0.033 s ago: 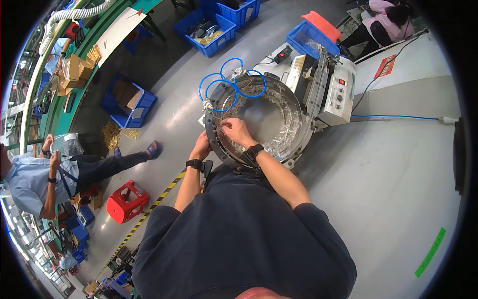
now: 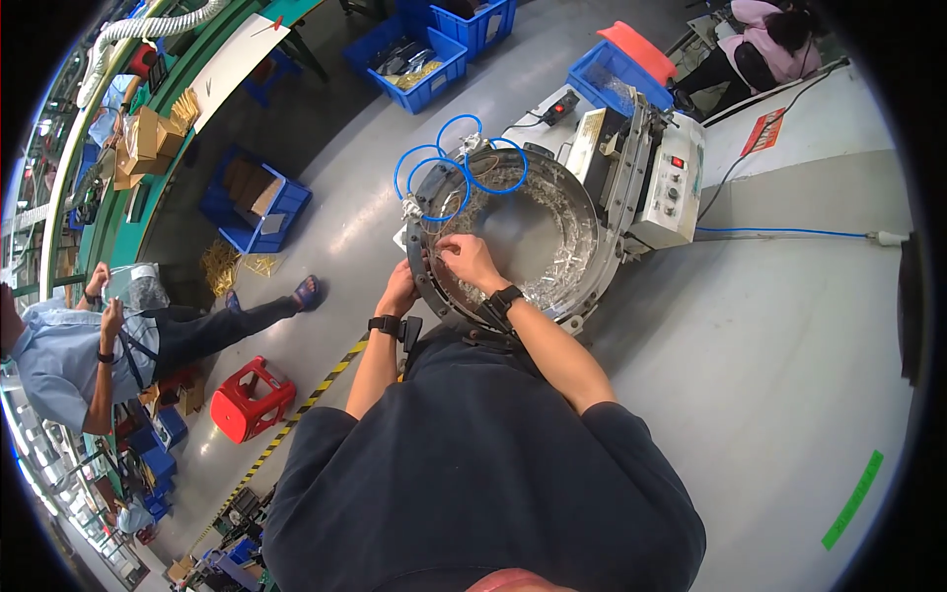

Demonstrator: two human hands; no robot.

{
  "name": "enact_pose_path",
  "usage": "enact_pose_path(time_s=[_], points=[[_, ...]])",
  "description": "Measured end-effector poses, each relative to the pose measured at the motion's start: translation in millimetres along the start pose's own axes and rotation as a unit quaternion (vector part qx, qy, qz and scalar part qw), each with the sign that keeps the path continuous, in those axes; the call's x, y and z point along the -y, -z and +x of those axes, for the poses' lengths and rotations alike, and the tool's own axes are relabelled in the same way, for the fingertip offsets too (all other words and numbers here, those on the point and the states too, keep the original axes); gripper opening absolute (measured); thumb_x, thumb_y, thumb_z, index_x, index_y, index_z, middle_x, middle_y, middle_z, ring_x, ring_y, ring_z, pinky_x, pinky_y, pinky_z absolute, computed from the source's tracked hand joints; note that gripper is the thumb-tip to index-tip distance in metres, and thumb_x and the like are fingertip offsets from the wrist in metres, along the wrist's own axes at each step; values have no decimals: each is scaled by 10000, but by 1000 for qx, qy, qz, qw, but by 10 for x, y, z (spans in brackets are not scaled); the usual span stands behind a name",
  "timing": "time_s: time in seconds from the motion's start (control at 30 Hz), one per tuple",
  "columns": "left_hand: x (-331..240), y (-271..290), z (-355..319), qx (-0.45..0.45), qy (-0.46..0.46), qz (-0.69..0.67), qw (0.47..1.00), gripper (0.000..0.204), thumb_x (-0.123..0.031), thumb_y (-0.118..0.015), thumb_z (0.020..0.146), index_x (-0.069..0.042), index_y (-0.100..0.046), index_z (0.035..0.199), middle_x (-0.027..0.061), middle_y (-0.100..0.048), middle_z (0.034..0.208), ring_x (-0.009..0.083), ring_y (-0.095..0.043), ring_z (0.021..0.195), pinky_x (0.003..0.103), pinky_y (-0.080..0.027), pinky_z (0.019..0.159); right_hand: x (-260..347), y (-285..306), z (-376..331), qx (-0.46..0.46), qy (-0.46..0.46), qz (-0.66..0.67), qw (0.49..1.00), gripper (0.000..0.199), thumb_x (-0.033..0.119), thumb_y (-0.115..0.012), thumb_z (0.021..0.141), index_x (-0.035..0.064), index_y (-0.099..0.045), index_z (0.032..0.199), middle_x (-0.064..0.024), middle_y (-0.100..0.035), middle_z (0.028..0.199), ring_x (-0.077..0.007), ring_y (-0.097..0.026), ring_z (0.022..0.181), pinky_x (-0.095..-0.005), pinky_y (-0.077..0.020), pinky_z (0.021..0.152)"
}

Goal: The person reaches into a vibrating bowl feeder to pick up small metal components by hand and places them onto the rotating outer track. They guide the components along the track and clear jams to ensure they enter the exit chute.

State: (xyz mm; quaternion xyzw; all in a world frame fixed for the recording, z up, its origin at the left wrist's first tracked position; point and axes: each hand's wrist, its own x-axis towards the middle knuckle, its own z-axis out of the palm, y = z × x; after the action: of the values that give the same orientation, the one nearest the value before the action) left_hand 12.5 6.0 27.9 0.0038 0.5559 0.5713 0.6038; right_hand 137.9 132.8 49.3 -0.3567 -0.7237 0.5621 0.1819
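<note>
A round vibratory feeder bowl (image 2: 589,212) stands in front of me, with many small clear and silvery parts (image 2: 564,266) lying round its inner edge. My right hand (image 2: 468,261) reaches over the near left side of the bowl. Its fingers are pinched together by the dark rim, and what they hold is too small to make out. Outside that same rim is my left hand (image 2: 400,290), its fingers curled in against the wall; whatever is between them is hidden. Blue air tubes (image 2: 399,178) loop over the bowl just beyond my hands.
A control box (image 2: 673,187) with a red switch adjoins the bowl on the right. Blue bins (image 2: 258,202) sit on the floor left and beyond. A red stool (image 2: 252,400) stands at left, near a person (image 2: 84,345) holding a clear bag. Another person (image 2: 774,44) is at far right.
My hands and the bowl look the same. The person at left has shifted slightly, with the outstretched foot a little farther right and up.
</note>
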Motion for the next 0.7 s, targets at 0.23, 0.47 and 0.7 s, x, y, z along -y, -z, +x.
enact_pose_path(time_s=[0.23,0.47,0.7], points=[[95,157,39,54,1,18,998,245,-179,-561,967,-89,-603,1191,-24,-658,861,73,-610,682,226,-469,537,65,88,-117,16,-24,-41,999,248,140,-606,777,43,-715,978,-153,-711,889,-291,-688,809,-363,-538,748],[88,49,67,41,-28,-2,999,208,-206,-585,962,-99,-615,1137,-24,-659,863,82,-626,712,233,-495,579,96,51,-170,-60,24,-53,997,279,152,-610,760,77,-698,1013,-156,-674,946,-346,-646,885,-412,-521,787],[132,173,75,41,-8,6,999,213,-209,-579,966,-105,-611,1150,-19,-660,870,90,-628,708,236,-489,561,76,35,-197,-3,102,-91,991,275,152,-626,750,90,-684,1012,-151,-629,961,-356,-620,920,-433,-511,795]])
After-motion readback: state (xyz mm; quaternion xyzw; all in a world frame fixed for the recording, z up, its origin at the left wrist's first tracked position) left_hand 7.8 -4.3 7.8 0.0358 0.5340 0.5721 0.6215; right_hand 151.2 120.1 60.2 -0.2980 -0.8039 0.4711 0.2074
